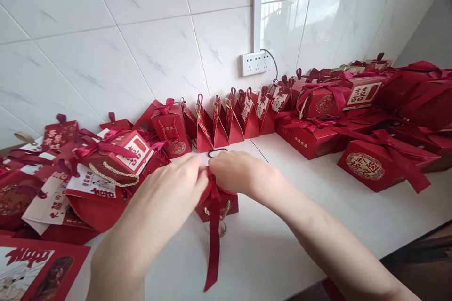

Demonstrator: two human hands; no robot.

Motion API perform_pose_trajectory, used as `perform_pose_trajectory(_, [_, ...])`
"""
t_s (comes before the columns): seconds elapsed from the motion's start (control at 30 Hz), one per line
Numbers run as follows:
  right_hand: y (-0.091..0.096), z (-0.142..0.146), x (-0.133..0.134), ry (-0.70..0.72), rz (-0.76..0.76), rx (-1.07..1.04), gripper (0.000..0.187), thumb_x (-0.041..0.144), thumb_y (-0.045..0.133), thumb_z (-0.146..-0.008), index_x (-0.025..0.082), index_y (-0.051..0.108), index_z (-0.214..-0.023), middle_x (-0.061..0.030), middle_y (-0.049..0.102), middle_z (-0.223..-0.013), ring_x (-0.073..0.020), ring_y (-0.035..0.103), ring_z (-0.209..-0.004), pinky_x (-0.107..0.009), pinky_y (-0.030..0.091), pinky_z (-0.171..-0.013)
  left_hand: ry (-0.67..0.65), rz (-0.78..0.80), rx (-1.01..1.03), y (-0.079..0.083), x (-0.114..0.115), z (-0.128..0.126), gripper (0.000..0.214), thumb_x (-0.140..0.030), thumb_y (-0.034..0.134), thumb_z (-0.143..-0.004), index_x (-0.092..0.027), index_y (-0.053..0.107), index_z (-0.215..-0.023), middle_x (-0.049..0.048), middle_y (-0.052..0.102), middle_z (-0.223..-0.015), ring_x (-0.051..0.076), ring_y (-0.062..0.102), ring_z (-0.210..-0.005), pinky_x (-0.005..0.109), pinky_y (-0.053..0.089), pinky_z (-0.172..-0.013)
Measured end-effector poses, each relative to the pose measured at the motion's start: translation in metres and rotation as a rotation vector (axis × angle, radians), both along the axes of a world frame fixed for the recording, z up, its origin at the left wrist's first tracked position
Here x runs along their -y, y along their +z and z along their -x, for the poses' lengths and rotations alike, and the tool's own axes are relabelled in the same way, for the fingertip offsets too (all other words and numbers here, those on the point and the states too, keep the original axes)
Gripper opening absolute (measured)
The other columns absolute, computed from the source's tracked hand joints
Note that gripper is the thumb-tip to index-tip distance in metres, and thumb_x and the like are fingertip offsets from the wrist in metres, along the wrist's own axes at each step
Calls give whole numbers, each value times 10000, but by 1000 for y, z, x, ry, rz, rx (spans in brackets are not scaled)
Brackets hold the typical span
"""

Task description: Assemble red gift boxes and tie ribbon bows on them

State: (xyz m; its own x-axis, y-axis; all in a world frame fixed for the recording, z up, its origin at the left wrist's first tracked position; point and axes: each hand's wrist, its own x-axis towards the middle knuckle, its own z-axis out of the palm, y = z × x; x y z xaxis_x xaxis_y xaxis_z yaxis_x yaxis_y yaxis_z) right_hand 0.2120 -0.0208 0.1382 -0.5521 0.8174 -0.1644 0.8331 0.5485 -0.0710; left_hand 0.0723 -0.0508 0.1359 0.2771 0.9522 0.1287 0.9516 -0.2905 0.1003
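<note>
A small red gift box [231, 204] stands on the white table in front of me, with a twisted cream-and-gold cord handle [223, 225] on its near side. From its top a dark red ribbon [213, 240] hangs down onto the tabletop. My left hand [181, 178] is closed at the box's top left, its fingertips pinching the ribbon there. Over the top right, my right hand [240, 169] is closed too, fingers curled at the same ribbon and meeting the left hand. Both hands hide the bow area. A black loop [217, 152] lies just behind them.
Piled red gift boxes [113, 155] crowd the left side. Several triangular red boxes [221, 134] line the tiled wall. More ribboned boxes [374, 162] are heaped at right. A socket strip [255, 63] with a black cable is on the wall. The table's front edge runs lower right.
</note>
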Motion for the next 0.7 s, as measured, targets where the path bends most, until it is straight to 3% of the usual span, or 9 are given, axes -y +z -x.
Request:
perform_pose_trajectory(0.13, [-1, -4, -3, 7, -44, 45, 291, -32, 404, -791, 109, 639, -889, -92, 677, -787, -185, 640, -702, -251, 325, -485, 73, 194, -32, -8, -20, 13, 192, -252, 427, -817, -214, 520, -653, 18, 590, -656, 174, 561, -575, 267, 333, -507])
perform_pose_trajectory(0.33, [-1, -7, -3, 62, -90, 8, 271, -22, 428, -783, 129, 645, -842, -63, 679, -794, -158, 624, -664, -257, 283, -458, -67, 237, 194, -9, -31, -3, 129, -252, 481, -786, -211, 602, -799, 51, 658, -836, 214, 628, -776, 282, 435, -642])
perform_pose_trajectory(0.5, [-3, -10, -6, 75, -129, 0, 271, -6, 418, -784, 141, 646, -798, -47, 658, -706, -142, 587, -583, -258, 252, -440, -101, 280, 214, -13, -34, -4, 148, -232, 481, -768, -215, 595, -861, 37, 654, -827, 202, 625, -770, 272, 432, -640])
perform_pose_trajectory(0.7, [-7, -12, -15, 2, -68, 6, 246, 50, 440, -772, 139, 659, -840, -62, 662, -731, -157, 591, -603, -248, 258, -432, -36, 360, 110, -17, -37, -1, 36, -241, 505, -727, -210, 506, -710, 15, 605, -742, 170, 570, -640, 256, 350, -522])
